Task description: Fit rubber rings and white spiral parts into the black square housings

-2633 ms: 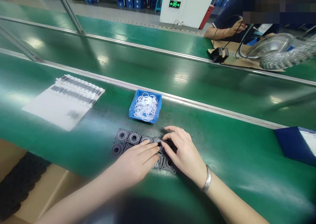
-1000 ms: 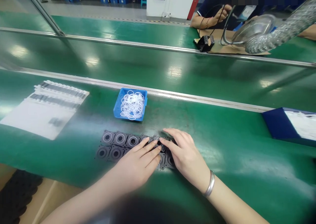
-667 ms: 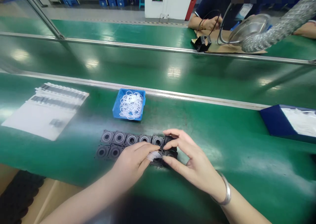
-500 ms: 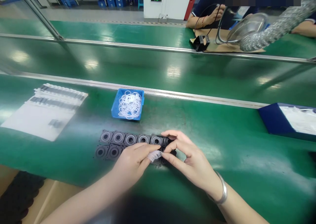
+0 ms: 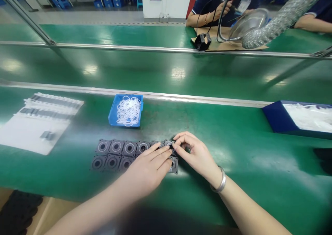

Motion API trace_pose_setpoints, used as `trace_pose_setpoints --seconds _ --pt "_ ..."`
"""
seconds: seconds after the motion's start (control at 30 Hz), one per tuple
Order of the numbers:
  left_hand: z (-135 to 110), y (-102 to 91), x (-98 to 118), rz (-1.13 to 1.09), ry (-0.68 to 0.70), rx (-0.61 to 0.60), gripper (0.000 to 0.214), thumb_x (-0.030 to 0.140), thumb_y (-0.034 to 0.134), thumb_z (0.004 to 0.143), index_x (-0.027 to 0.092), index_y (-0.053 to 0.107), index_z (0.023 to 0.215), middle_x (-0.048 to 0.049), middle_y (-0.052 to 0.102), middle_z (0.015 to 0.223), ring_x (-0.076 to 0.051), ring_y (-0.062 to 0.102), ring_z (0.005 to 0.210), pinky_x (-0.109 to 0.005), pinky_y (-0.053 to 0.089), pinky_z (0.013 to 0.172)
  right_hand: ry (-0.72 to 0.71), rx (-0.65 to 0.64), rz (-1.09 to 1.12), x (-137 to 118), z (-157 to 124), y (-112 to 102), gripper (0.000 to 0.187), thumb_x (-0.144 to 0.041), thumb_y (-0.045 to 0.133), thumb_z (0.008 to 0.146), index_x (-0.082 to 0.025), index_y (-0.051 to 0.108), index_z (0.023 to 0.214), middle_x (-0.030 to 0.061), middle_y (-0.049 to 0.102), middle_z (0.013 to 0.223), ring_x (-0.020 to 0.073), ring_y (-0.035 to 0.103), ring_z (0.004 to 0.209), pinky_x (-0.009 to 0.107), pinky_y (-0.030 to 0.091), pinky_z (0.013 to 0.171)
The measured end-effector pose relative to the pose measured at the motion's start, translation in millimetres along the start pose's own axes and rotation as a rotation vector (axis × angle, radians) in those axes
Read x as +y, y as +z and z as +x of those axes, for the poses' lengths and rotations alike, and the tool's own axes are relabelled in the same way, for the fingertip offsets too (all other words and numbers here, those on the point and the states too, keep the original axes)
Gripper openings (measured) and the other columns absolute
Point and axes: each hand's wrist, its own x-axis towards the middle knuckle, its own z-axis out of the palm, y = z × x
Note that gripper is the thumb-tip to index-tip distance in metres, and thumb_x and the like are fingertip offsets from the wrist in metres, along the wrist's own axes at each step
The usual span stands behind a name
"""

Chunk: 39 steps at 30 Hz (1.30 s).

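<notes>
Two rows of black square parts [image 5: 116, 153] with round holes lie on the green belt, several with a white ring seated in them. My left hand [image 5: 149, 166] lies flat over the right end of the rows, fingers stretched out and pressing down on the parts. My right hand [image 5: 193, 153] is curled, its fingertips pinched on a small white ring [image 5: 169, 144] at the top-right part, right against my left fingertips. A blue tray [image 5: 112, 119] of loose white rings stands just behind the parts.
White sheets with grey strips [image 5: 38, 121] lie at the left. A dark blue box [image 5: 275, 119] holding white material sits at the right. Across the far belt a person's hands [image 5: 220, 10] work beside a black fixture [image 5: 201, 41] and a metal duct hose [image 5: 280, 15].
My left hand, which pinched a stack of white rings half a second ago, now lies flat on the parts. My right hand has closed its fingertips onto the top-right part.
</notes>
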Motion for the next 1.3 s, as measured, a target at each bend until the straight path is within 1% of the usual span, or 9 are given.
trace_pose_setpoints --seconds 0.17,0.4,0.6,0.83,0.93,1.03,1.13,1.2,1.3 --pt "-1.0 2.3 1.1 0.037 0.023 -0.063 0.027 0.006 0.043 0.094 0.007 0.066 0.107 -0.0161 0.068 0.122 -0.028 0.061 0.121 -0.051 0.046 0.108 0.101 -0.007 0.157 1.9 3.8 6.5 0.017 -0.038 0.057 0.091 -0.022 0.057 0.098 0.0021 0.063 0.087 0.0148 0.060 0.075 0.031 0.054 0.072" --pt "-2.3 2.9 5.8 0.069 0.028 -0.081 0.025 0.006 0.046 0.093 0.006 0.065 0.110 -0.0179 0.065 0.127 -0.031 0.059 0.122 -0.051 0.047 0.107 0.186 -0.061 0.350 10.3 9.1 10.2 0.025 -0.043 0.061 0.089 -0.020 0.058 0.097 0.0003 0.060 0.084 0.0133 0.058 0.076 0.029 0.051 0.074" --pt "-2.4 1.0 3.1 0.063 0.037 -0.026 0.025 0.006 0.043 0.095 0.006 0.065 0.108 -0.0190 0.065 0.126 -0.029 0.058 0.124 -0.050 0.047 0.108 0.155 -0.031 0.286 3.3 8.7 -0.1 0.028 -0.047 0.056 0.090 -0.020 0.059 0.097 0.0014 0.061 0.086 0.0133 0.057 0.074 0.028 0.050 0.071" --pt "-2.9 9.0 1.5 0.092 0.078 0.000 0.024 0.006 0.045 0.094 0.005 0.066 0.106 -0.0186 0.069 0.117 -0.031 0.062 0.117 -0.053 0.048 0.104 0.177 -0.069 0.229 0.2 8.7 12.9 0.031 -0.049 0.060 0.086 -0.018 0.061 0.093 0.0023 0.064 0.085 0.0145 0.060 0.076 0.030 0.052 0.071" --pt "-3.7 9.4 2.7 0.063 0.057 0.016 0.026 0.007 0.043 0.094 0.006 0.065 0.107 -0.0186 0.069 0.118 -0.030 0.061 0.120 -0.052 0.046 0.105 0.168 -0.065 0.207 0.9 8.9 10.0 0.033 -0.049 0.059 0.087 -0.018 0.062 0.096 0.0030 0.065 0.085 0.0151 0.061 0.076 0.030 0.053 0.070" --pt "-8.9 -0.7 2.3 -0.077 -0.038 0.088 0.027 0.007 0.041 0.095 0.008 0.064 0.110 -0.0157 0.068 0.120 -0.026 0.062 0.119 -0.047 0.049 0.104 0.151 0.055 0.144 -8.3 7.2 -3.8 0.032 -0.048 0.058 0.089 -0.019 0.061 0.102 0.0046 0.065 0.092 0.0158 0.061 0.079 0.032 0.052 0.074" --pt "-21.6 -19.5 -0.7 -0.304 -0.240 0.173 0.027 0.008 0.044 0.095 0.013 0.064 0.112 -0.0095 0.072 0.112 -0.018 0.068 0.103 -0.032 0.056 0.091 0.011 0.182 0.007 -34.1 1.7 -12.9 0.022 -0.042 0.056 0.093 -0.022 0.062 0.101 0.0055 0.062 0.103 0.0179 0.059 0.095 0.033 0.048 0.086" --pt "-33.3 -31.3 -3.4 -0.410 -0.366 0.211 0.024 0.010 0.049 0.094 0.016 0.066 0.110 -0.0059 0.073 0.103 -0.015 0.070 0.095 -0.026 0.057 0.084 -0.139 0.083 -0.071 -56.2 -3.3 -6.8 0.016 -0.037 0.056 0.094 -0.024 0.064 0.098 0.0055 0.062 0.106 0.0186 0.058 0.102 0.033 0.047 0.090" --pt "-52.6 -42.0 -6.7 -0.475 -0.527 0.231 0.020 0.013 0.056 0.091 0.020 0.069 0.105 -0.0023 0.075 0.096 -0.014 0.070 0.087 -0.025 0.057 0.079 -0.262 -0.167 -0.092 -82.2 -9.1 20.5 0.010 -0.033 0.060 0.092 -0.025 0.065 0.097 0.0057 0.061 0.109 0.0187 0.058 0.105 0.032 0.048 0.091"
